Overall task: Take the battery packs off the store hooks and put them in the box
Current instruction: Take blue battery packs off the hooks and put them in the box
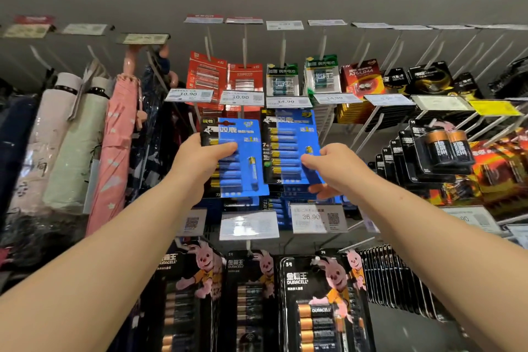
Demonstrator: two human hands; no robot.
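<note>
The job looks to be at an early or middle stage: no box shows anywhere in the view, so nothing can be counted as packed, and the display wall still carries many packs on its hooks, from the red packs [206, 77] in the upper row to the black Duracell packs [320, 303] along the bottom edge of the display. On the left, the left hand [197, 163] grasps a blue battery pack [240, 157] by its left edge, thumb laid over the front of the card and the fingers hidden behind it; the pack's top sits just under a price tag [241, 98], and whether its hanging hole is free of the hook cannot be told. To its right, a second blue battery pack [288, 148] is pinched at its lower right corner by the right hand [337, 168], thumb on the front and fingers [323, 190] curled beneath; more blue packs hang behind it. Both packs seem about to come off, and carrying them to the box remains to be done
</note>
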